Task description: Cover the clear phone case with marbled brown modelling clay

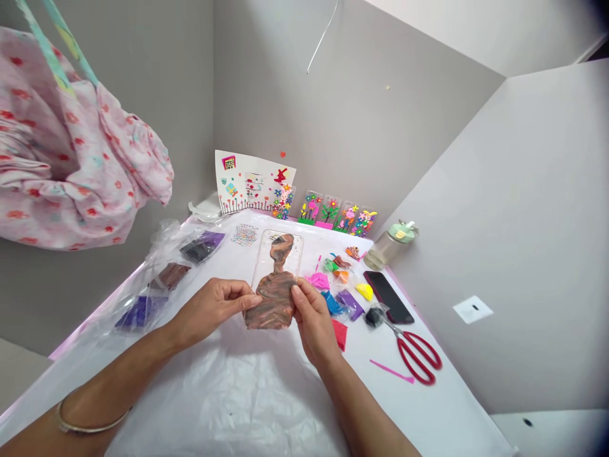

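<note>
A clear phone case (261,257) is held up over the table, tilted toward me. Brown marbled clay (276,295) covers its lower half, and a narrower clay shape (281,251) rises from it toward the top. My left hand (214,311) is closed at the case's left edge, its thumb and forefinger on the border of the clay. On the opposite edge, my right hand (314,320) grips the case with the thumb on the front; its other fingers are mostly hidden behind.
Red-handled scissors (419,355), a dark phone (389,297) and a bottle (390,244) lie or stand at the right. Clay packets (349,304) sit nearer the case. Bagged clay (143,311) is at left, rhinestones (245,235) behind, decorated cases (330,209) along the wall.
</note>
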{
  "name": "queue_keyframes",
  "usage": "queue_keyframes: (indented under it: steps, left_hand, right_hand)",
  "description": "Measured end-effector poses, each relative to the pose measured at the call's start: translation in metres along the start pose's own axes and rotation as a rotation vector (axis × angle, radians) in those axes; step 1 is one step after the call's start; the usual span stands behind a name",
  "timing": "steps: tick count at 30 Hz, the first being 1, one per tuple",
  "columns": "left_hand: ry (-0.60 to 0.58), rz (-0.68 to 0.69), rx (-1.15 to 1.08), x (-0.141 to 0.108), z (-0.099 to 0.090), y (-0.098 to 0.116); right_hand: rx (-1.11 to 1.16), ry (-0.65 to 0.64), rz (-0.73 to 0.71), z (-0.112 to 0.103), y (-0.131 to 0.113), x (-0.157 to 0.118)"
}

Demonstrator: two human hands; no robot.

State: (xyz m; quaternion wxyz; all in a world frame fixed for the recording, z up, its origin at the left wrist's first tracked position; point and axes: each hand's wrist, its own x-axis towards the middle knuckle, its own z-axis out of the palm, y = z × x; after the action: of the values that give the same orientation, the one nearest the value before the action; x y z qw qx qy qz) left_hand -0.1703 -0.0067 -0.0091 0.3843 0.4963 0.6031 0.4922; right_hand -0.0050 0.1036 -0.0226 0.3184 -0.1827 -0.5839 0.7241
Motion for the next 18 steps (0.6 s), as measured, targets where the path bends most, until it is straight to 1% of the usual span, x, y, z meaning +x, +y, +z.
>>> queue_keyframes:
  steps: [2,4,6,8,13,18]
  left_hand:
    - [-0.025,0.019,-0.084,0.0,0.0002,0.0002]
    - [-0.086,0.048,-0.191,-0.0011,0.0003,0.002]
    - [-0.15,0.061,-0.284,-0.003,0.0002,0.0046]
    - [-0.177,0.052,-0.325,-0.0045,0.0,0.0064]
    - [-0.161,0.01,-0.301,-0.0043,-0.0004,0.0054]
    - [-0.192,-0.003,-0.351,-0.0037,0.0001,0.004]
  right_hand:
    - [0.108,-0.017,0.054,0.0009,-0.0008,0.0011]
    - [0.192,-0.027,0.104,0.0012,-0.0026,0.0021]
    - [0.252,-0.033,0.137,0.001,-0.0043,0.0028]
    - [0.29,-0.042,0.163,0.0006,-0.005,0.0032]
    - [0.288,-0.038,0.189,0.0013,-0.004,0.0026]
    - [0.217,-0.021,0.125,0.0024,-0.0047,0.0018]
